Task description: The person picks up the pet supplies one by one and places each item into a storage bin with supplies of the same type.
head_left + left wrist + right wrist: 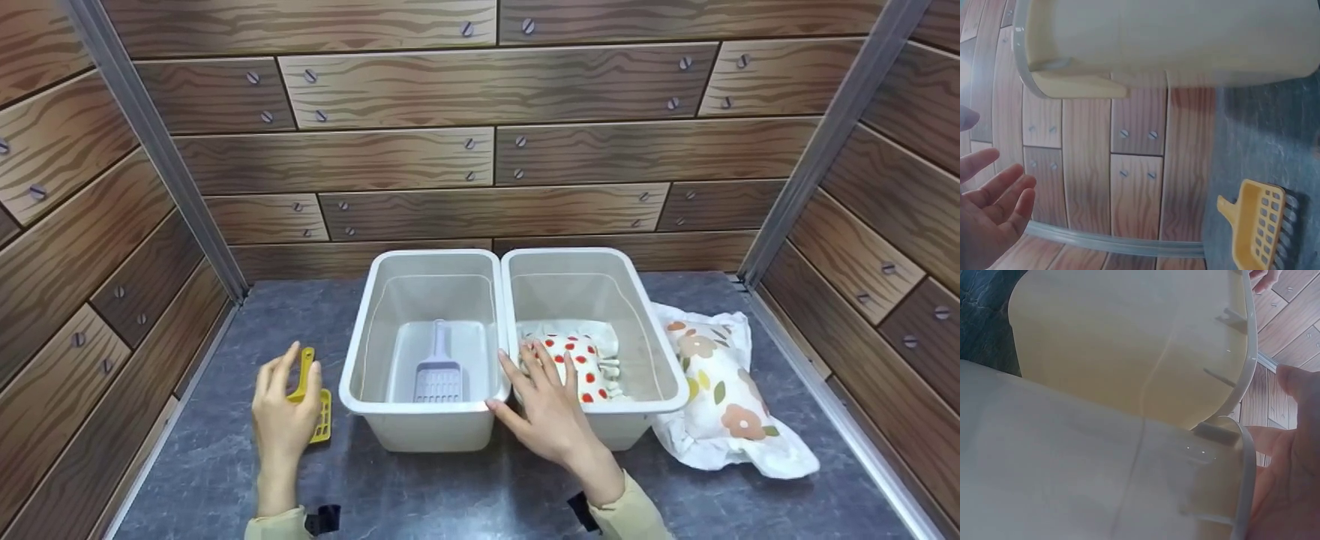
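Note:
My left hand (pixel 283 412) hovers with loosely bent fingers over a yellow slotted litter scoop (pixel 325 420), holding nothing. The scoop (pixel 1261 225) lies on the table apart from the hand in the left wrist view. My right hand (pixel 551 412) spreads its fingers over the near rim of the right pale grey bin (pixel 660 360), its thumb by the left bin's corner. In the right wrist view the right hand (pixel 1286 461) is right at the rim. Inside the left bin (pixel 364 337) rests a lilac slotted scoop (pixel 439 371). A white bag with red spots (pixel 574 352) lies in the right bin, partly hidden by my fingers.
Both bins stand side by side against each other near the back wall. A white flower-print bag (pixel 720 382) lies right of them, against the right bin. Wood-patterned walls (pixel 405 157) with metal edges enclose the dark table (pixel 420 495) on three sides.

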A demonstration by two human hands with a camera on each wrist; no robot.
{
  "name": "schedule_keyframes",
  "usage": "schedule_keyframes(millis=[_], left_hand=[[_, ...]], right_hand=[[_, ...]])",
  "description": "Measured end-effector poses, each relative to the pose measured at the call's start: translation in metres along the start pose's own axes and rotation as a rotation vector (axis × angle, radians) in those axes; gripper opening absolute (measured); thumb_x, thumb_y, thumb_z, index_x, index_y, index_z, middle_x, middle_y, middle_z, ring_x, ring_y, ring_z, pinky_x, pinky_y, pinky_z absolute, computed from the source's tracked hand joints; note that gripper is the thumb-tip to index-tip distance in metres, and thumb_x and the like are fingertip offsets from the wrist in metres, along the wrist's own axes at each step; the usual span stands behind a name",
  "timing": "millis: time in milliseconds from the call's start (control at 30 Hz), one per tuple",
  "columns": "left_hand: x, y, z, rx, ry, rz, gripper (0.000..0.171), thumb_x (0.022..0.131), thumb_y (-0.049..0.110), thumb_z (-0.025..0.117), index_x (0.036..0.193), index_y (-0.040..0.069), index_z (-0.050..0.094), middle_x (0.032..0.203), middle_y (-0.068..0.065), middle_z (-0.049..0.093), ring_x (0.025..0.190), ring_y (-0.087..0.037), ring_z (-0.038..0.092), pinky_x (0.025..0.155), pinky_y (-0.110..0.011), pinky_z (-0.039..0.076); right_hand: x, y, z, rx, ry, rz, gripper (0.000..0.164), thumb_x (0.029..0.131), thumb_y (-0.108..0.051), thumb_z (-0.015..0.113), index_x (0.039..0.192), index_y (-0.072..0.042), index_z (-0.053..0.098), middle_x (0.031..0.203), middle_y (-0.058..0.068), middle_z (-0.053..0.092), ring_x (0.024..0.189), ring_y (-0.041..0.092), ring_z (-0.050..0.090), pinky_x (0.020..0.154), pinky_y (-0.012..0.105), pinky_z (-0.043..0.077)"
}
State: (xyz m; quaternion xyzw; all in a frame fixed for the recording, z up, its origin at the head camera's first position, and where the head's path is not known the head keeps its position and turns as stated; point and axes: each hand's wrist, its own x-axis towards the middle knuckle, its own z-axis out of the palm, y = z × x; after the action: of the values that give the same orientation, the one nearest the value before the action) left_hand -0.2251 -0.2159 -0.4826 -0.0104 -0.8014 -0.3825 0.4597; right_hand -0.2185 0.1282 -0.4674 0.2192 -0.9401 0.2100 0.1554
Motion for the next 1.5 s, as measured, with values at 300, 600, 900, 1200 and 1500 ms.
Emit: schedule_keyframes(millis=[300, 600, 900, 1200, 1500], left_hand=[[0.002, -0.026, -0.003, 0.022, -0.056, -0.09, 0.04, 0.087, 0.007, 0.068, 0.125, -0.003, 0.062, 0.111, -0.024, 0.06, 0.1, -0.04, 0.058, 0.083, -0.051, 0.047], [-0.006, -0.052, -0.003, 0.038, -0.114, -0.19, 0.041, 0.091, 0.011, 0.065, 0.129, -0.004, 0.059, 0.116, -0.025, 0.057, 0.106, -0.042, 0.056, 0.087, -0.054, 0.047], [-0.003, -0.079, -0.001, 0.023, -0.215, -0.257, 0.041, 0.094, 0.01, 0.064, 0.131, -0.005, 0.056, 0.115, -0.025, 0.058, 0.109, -0.041, 0.055, 0.092, -0.054, 0.046], [0.01, -0.101, 0.003, 0.074, -0.37, -0.365, 0.044, 0.098, 0.015, 0.058, 0.137, -0.003, 0.051, 0.123, -0.027, 0.053, 0.118, -0.042, 0.05, 0.099, -0.054, 0.042], [0.011, -0.114, 0.007, 0.118, -0.456, -0.435, 0.046, 0.1, 0.025, 0.056, 0.138, -0.001, 0.051, 0.128, -0.026, 0.052, 0.123, -0.041, 0.048, 0.101, -0.053, 0.041]], right_hand=[[0.004, -0.002, 0.005, -0.058, 0.015, -0.016, 0.065, 0.095, -0.053, 0.052, 0.146, -0.013, 0.047, 0.151, 0.021, 0.04, 0.143, 0.039, 0.028, 0.11, 0.068, 0.01], [0.006, -0.004, 0.005, -0.068, 0.023, -0.021, 0.064, 0.094, -0.052, 0.054, 0.145, -0.012, 0.048, 0.15, 0.02, 0.042, 0.142, 0.039, 0.029, 0.109, 0.069, 0.012], [0.008, -0.005, 0.005, -0.062, 0.014, -0.012, 0.065, 0.094, -0.052, 0.054, 0.145, -0.013, 0.048, 0.149, 0.02, 0.042, 0.142, 0.04, 0.029, 0.11, 0.069, 0.012], [0.01, -0.004, 0.007, -0.077, 0.002, 0.005, 0.066, 0.094, -0.054, 0.052, 0.146, -0.013, 0.046, 0.15, 0.021, 0.04, 0.143, 0.041, 0.027, 0.111, 0.066, 0.009], [0.01, -0.003, 0.013, -0.116, 0.011, 0.002, 0.065, 0.094, -0.055, 0.052, 0.144, -0.013, 0.049, 0.149, 0.021, 0.042, 0.142, 0.039, 0.03, 0.109, 0.068, 0.015]])
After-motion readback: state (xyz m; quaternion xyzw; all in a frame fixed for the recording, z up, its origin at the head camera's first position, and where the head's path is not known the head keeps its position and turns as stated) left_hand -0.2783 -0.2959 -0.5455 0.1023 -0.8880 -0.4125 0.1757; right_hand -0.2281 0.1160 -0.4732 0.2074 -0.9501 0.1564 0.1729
